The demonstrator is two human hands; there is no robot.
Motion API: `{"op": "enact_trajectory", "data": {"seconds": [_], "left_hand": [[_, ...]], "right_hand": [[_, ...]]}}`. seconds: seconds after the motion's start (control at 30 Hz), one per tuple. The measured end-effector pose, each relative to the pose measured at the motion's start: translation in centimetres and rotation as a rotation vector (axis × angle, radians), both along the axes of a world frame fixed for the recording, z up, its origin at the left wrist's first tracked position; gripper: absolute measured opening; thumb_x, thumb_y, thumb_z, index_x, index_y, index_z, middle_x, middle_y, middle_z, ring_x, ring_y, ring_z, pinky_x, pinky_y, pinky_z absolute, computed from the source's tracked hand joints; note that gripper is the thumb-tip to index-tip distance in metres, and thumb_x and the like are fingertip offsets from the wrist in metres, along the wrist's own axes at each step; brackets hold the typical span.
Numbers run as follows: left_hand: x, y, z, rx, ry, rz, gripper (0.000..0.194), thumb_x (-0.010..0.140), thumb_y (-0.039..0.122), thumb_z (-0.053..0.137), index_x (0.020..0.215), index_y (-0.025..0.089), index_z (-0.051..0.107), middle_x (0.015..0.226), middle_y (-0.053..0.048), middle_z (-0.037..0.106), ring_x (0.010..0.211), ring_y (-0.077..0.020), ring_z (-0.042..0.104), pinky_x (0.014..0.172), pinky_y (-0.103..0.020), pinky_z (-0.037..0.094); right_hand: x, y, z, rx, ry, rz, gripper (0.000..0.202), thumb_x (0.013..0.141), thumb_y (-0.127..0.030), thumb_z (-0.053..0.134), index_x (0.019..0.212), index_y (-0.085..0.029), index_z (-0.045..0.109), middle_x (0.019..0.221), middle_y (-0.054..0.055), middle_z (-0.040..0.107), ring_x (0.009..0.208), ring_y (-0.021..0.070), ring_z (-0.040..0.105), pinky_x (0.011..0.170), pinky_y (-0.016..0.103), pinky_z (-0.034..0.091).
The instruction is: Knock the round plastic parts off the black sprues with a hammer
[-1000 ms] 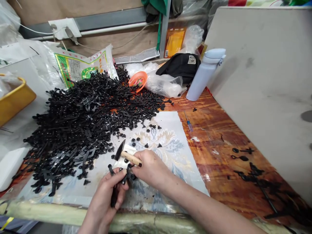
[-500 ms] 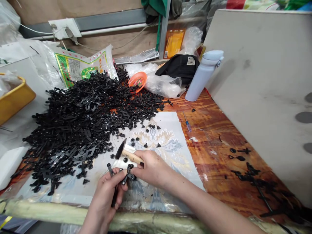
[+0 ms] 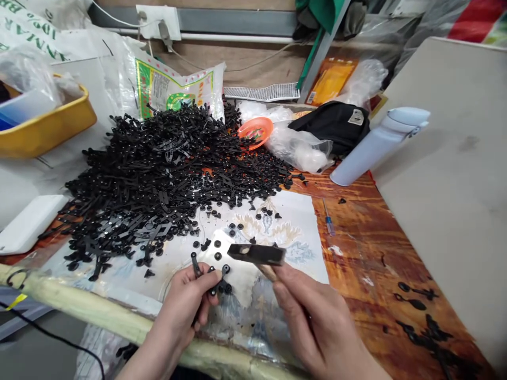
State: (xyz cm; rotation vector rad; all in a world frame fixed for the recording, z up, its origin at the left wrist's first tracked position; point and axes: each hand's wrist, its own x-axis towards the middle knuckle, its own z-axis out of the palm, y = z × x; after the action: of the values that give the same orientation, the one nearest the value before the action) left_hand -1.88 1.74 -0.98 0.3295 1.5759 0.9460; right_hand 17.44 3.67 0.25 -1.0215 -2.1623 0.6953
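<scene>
Hammer (image 3: 259, 255) and right hand (image 3: 320, 316) have shifted since half a second ago: the tool then lay slantwise across the fingers beside the held pieces, whereas its head is now lifted, turned broadside, and carried clear to the right of the left hand; the camera's view has shifted too. The right hand is closed around the wooden handle (image 3: 268, 272). The left hand (image 3: 186, 295) is clamped, thumb against fingers, on several small black parts (image 3: 225, 269), whose ends project past the thumb toward the hammer, near but apart from it. Under and beyond them lies a pale patch of the patterned sheet (image 3: 309, 253), on which loose round pieces (image 3: 217, 256) rest; whether the held parts touch this surface cannot be told. Behind, to the left, rises a large heap of similar black parts (image 3: 158, 163). The step in hand appears to be readying a part for a hammer blow. Judged from this pose, the next move calls for seating the joint firmly on the surface, keeping the thumb clear, and aligning the hammer's face squarely over it.
</scene>
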Motion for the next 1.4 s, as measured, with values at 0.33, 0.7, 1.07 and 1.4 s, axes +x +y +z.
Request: {"op": "enact_trajectory", "data": {"seconds": [0.33,0.7,1.07,1.4], "left_hand": [[-0.2,0.0,-0.4,0.015,-0.007,-0.025,0.033,0.061,0.038,0.069,0.055,0.021,0.043,0.035,0.002,0.057,0.018,-0.0031,0.03,0.024,-0.013,0.011],[-0.7,0.0,-0.8,-0.027,0.012,-0.058,0.028,0.066,0.037,0.066,0.059,0.022,0.043,0.035,0.003,0.056,0.019,-0.0041,0.03,0.025,-0.014,0.009],[-0.6,-0.7,1.8,0.107,0.086,-0.565,0.017,0.061,0.021,0.067,0.051,0.02,0.054,0.04,0.005,0.05,0.029,-0.008,0.043,0.025,-0.014,0.02],[0.3,-5.3,1.0,0.338,-0.156,0.114,0.044,0.04,0.017,0.087,0.083,0.022,0.077,0.072,-0.004,0.073,0.066,-0.0182,0.062,0.063,-0.026,0.05]], "right_hand": [[-0.4,-0.1,0.8,-0.074,-0.146,-0.031,0.047,0.094,-0.02,0.037,0.14,-0.027,0.044,0.1,0.01,0.071,0.075,0.0205,0.07,0.063,0.031,0.056],[-0.6,-0.6,-0.8,-0.161,-0.316,0.01,0.046,0.094,-0.024,0.032,0.138,-0.026,0.046,0.096,0.011,0.071,0.067,0.023,0.069,0.058,0.034,0.054],[-5.4,4.2,2.0,-0.825,0.106,0.099,0.018,0.071,-0.032,0.068,0.075,-0.016,0.065,0.06,-0.003,0.057,0.053,0.0099,0.048,0.048,0.021,0.034],[-5.5,3.1,1.5,-1.209,0.515,-0.062,0.043,0.056,-0.05,0.08,0.071,-0.018,0.055,0.042,-0.013,0.033,0.035,0.0014,0.016,0.033,0.017,0.015]]}}
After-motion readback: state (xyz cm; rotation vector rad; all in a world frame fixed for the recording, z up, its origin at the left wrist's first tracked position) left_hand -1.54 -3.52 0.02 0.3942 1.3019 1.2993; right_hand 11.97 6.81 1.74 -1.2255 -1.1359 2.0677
